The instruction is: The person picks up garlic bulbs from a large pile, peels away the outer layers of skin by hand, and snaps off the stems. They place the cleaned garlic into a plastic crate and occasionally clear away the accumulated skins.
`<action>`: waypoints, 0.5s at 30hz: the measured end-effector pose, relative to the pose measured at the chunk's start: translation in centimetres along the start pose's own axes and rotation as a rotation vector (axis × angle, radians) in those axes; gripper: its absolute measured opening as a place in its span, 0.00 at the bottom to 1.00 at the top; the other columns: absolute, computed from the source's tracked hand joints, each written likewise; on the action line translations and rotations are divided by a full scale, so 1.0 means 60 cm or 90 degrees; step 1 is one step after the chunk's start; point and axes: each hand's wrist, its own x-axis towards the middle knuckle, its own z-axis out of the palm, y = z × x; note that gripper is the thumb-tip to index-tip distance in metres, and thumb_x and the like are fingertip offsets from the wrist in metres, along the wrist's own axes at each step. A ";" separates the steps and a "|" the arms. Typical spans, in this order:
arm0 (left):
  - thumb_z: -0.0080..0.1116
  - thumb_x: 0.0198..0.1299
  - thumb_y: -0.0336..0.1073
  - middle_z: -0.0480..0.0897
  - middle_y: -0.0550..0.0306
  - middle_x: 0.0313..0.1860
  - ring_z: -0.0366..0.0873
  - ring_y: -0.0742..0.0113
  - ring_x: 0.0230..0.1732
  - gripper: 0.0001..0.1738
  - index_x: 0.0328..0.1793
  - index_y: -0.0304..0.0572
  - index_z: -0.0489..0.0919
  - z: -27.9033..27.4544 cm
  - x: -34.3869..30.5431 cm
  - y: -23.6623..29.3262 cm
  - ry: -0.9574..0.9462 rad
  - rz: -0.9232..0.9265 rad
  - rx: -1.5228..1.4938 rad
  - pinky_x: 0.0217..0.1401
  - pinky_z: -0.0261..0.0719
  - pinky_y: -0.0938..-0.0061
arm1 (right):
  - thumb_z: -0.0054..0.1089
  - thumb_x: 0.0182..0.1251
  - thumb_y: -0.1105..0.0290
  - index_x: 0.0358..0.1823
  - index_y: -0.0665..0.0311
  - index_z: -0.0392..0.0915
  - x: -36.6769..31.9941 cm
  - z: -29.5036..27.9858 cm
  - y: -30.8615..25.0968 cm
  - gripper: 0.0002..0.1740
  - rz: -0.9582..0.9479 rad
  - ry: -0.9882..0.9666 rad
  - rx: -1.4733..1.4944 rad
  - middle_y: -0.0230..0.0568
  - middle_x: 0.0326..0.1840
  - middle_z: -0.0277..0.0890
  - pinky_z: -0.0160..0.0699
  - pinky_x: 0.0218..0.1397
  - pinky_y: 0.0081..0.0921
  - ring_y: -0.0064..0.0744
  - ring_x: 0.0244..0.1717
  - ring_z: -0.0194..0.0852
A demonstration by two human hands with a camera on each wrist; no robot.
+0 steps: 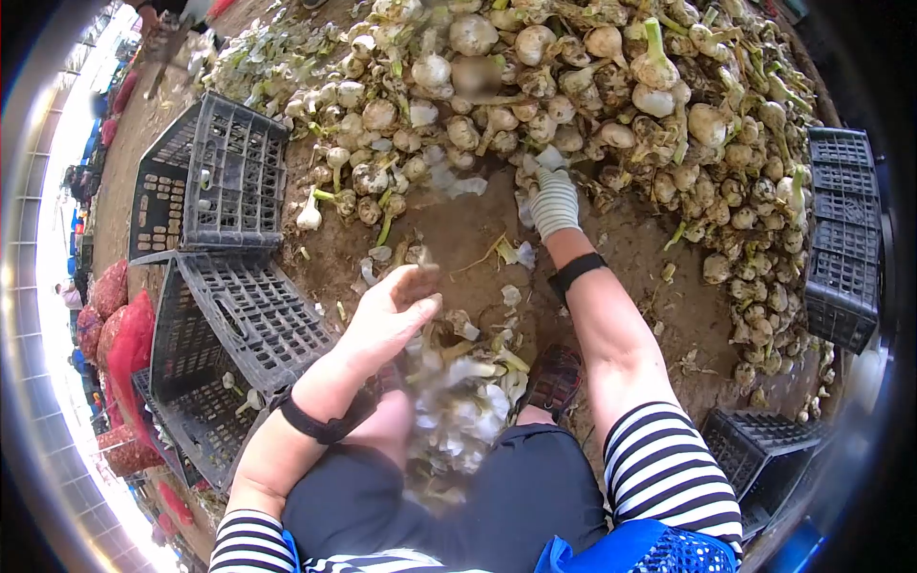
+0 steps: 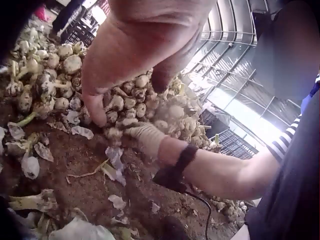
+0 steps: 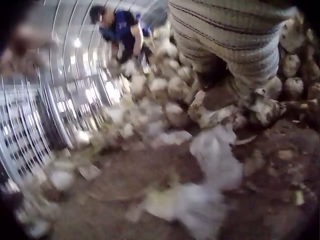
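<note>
A white ribbed glove covers my right hand [image 1: 554, 203], which reaches down to the near edge of a heap of garlic bulbs [image 1: 616, 134]. Its fingers curl down at a garlic bulb [image 3: 214, 107] in the right wrist view, where the glove hides part of it. My bare left hand [image 1: 390, 310] hangs over the soil to the left, fingers loosely bent and nothing in them. Papery garlic skins [image 3: 216, 155] lie on the ground beneath the gloved hand. Between my feet a pile of pale skins and stems [image 1: 468, 411] shows partly blurred.
Black plastic crates [image 1: 234, 181] stand at the left, one tipped toward me [image 1: 253, 301]. More crates are at the right, one upright [image 1: 842, 229] and another lower down [image 1: 755, 449]. Red mesh sacks [image 1: 124, 329] lie far left. Another person [image 3: 120, 32] works beyond the heap.
</note>
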 end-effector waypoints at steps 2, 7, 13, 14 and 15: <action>0.59 0.59 0.36 0.65 0.48 0.65 0.63 0.63 0.65 0.37 0.72 0.39 0.55 0.004 0.007 -0.022 0.101 0.060 0.024 0.67 0.60 0.69 | 0.56 0.57 0.75 0.51 0.66 0.76 -0.025 -0.002 -0.031 0.18 0.089 -0.133 0.415 0.39 0.48 0.77 0.73 0.51 0.28 0.32 0.47 0.74; 0.59 0.53 0.35 0.68 0.52 0.60 0.69 0.63 0.58 0.34 0.66 0.44 0.59 0.006 -0.009 0.015 -0.091 -0.086 -0.468 0.62 0.67 0.71 | 0.55 0.53 0.81 0.46 0.64 0.79 -0.215 -0.057 -0.115 0.17 -0.259 -0.381 0.510 0.37 0.51 0.77 0.69 0.60 0.28 0.28 0.54 0.72; 0.60 0.43 0.23 0.68 0.59 0.48 0.69 0.72 0.49 0.33 0.58 0.45 0.62 0.034 -0.014 0.024 0.022 0.149 -0.206 0.54 0.69 0.79 | 0.52 0.57 0.75 0.59 0.61 0.69 -0.198 -0.096 -0.117 0.25 -0.385 0.114 0.046 0.43 0.51 0.75 0.66 0.57 0.42 0.46 0.53 0.71; 0.56 0.42 0.18 0.67 0.60 0.47 0.68 0.76 0.46 0.34 0.58 0.46 0.61 0.041 -0.016 0.026 0.025 0.197 -0.120 0.49 0.71 0.80 | 0.53 0.56 0.75 0.61 0.61 0.67 -0.211 -0.100 -0.143 0.28 -0.423 0.131 0.034 0.46 0.53 0.73 0.62 0.60 0.47 0.48 0.56 0.69; 0.53 0.41 0.16 0.65 0.61 0.48 0.67 0.77 0.46 0.34 0.57 0.46 0.60 0.052 -0.020 0.033 0.004 0.169 -0.164 0.48 0.70 0.82 | 0.54 0.56 0.75 0.62 0.61 0.67 -0.230 -0.078 -0.150 0.28 -0.380 0.026 0.165 0.47 0.55 0.73 0.60 0.61 0.50 0.48 0.57 0.68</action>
